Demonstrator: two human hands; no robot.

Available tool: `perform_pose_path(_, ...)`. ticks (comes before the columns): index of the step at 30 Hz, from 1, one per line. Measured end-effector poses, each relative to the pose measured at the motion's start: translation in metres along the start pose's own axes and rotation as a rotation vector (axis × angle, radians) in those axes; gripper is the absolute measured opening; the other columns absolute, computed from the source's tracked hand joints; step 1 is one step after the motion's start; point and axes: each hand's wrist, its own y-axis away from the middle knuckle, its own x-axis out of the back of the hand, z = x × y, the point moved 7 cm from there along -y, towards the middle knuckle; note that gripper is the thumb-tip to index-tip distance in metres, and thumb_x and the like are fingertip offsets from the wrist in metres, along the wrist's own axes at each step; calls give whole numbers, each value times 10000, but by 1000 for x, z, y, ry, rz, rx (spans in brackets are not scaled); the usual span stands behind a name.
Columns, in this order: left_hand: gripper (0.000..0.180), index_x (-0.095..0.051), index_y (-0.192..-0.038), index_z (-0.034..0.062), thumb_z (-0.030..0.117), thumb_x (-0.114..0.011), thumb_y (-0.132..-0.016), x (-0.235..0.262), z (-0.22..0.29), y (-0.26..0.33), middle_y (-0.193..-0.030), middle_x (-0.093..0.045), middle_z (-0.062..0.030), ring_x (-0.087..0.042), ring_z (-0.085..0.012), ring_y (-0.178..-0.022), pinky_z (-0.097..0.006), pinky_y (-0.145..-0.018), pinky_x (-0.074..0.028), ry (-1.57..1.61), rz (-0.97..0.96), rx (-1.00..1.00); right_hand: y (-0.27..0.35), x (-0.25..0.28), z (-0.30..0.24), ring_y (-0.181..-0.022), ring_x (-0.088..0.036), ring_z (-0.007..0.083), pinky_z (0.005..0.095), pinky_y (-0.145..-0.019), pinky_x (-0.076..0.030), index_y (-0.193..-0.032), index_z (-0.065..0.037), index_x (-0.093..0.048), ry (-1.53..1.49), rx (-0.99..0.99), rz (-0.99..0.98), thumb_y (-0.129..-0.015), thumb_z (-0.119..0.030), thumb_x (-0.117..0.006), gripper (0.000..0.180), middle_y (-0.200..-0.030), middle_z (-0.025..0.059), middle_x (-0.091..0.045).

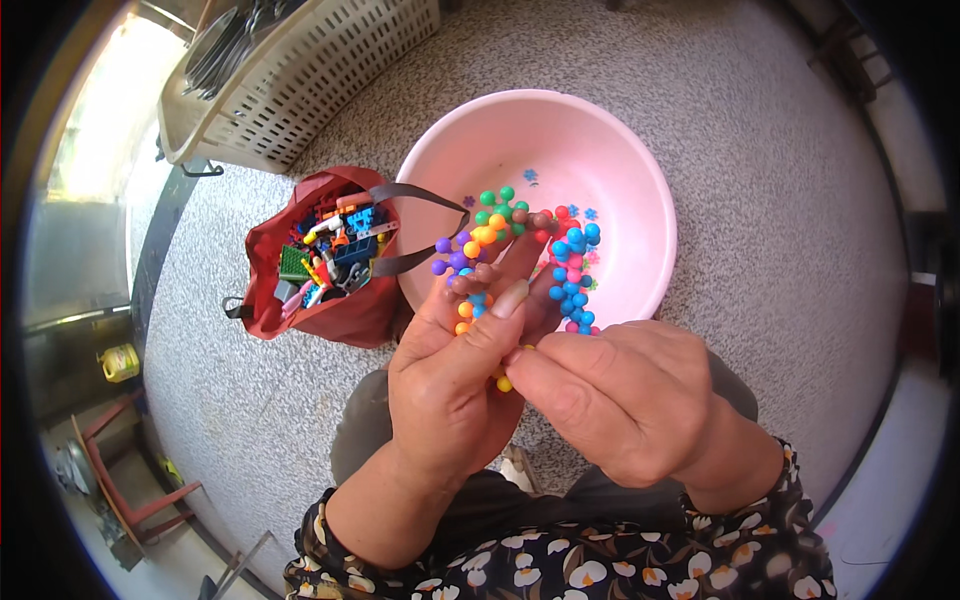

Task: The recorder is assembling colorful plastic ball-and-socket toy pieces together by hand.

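A ring-like chain of knobbly plastic ball connectors [486, 235], in purple, orange, green, brown, red, blue, pink and yellow, is held up over a pink basin [655, 185]. My left hand [445, 385] grips the chain's left side, thumb pressing on it near brown and orange pieces, fingers behind it. Close against it, my right hand [630, 400] has its fingers pinched at a yellow piece [504, 383] at the near end of the chain. The right fingertips partly hide that piece, so how it joins its neighbours cannot be made out. Small flower prints show inside the basin.
Left of the basin stands a red bag [350, 318] full of mixed toy bricks, its dark handles [425, 195] reaching over the basin's rim. A white slatted crate [290, 105] is at the back left. A yellow jug [119, 363] and a reddish frame [115, 485] lie farther left.
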Motion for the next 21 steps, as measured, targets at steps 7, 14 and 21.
perform_pose_path(7, 505, -226, -1320, -38, 60, -384, -851, 2, -3, 0, -1371, -279, -182, -289, -343, -1251, -433, -1039, -217, -33, 43, -18, 0, 0, -2, -520, -525, 131, 231, -428, -412, -829, 36, -590, 19, 0, -4, -640, -82, -601, 223, -720, 75, -541)
perform_pose_path(14, 395, -291, -1281, -9, 25, -349, -891, 6, -5, 2, -1334, -324, -169, -314, -257, -1250, -381, -1027, -259, 37, 62, -2, 1, -2, -3, -510, -518, 132, 231, -426, -409, -829, 37, -589, 41, -14, 3, -632, -83, -595, 231, -707, 70, -538)
perform_pose_path(21, 453, -264, -1298, -36, 87, -367, -874, 9, -5, 1, -1342, -331, -182, -349, -350, -1212, -439, -1022, -252, -67, 110, -11, 0, -6, -5, -508, -516, 140, 239, -419, -405, -822, 46, -580, 61, -11, -24, -632, -86, -578, 231, -689, 73, -528)
